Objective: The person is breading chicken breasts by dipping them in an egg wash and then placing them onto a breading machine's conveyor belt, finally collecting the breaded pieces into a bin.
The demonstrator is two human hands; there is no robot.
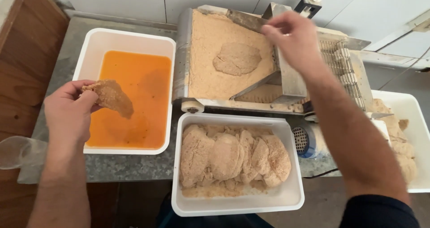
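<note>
while my left hand (67, 114) pinches a breaded cutlet (109, 97) over the orange egg tub (125, 37), my right hand (293, 37), fingers pressed together, touches the crumb machine (291, 82).

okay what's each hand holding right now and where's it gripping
The left hand pinches a flat, crumb-coated cutlet by its upper end, over the white tub of orange liquid. The right hand holds nothing I can make out; its fingertips touch the breading machine's metal guide.

Breaded cutlet (109, 96): flat, tan, crumbly, hangs tilted over the orange dip, pinched at its top end. Metal flap (251, 19) w/ crumbs on it: sits slanted at the crumb bed's top edge, fingers touching it.
</note>
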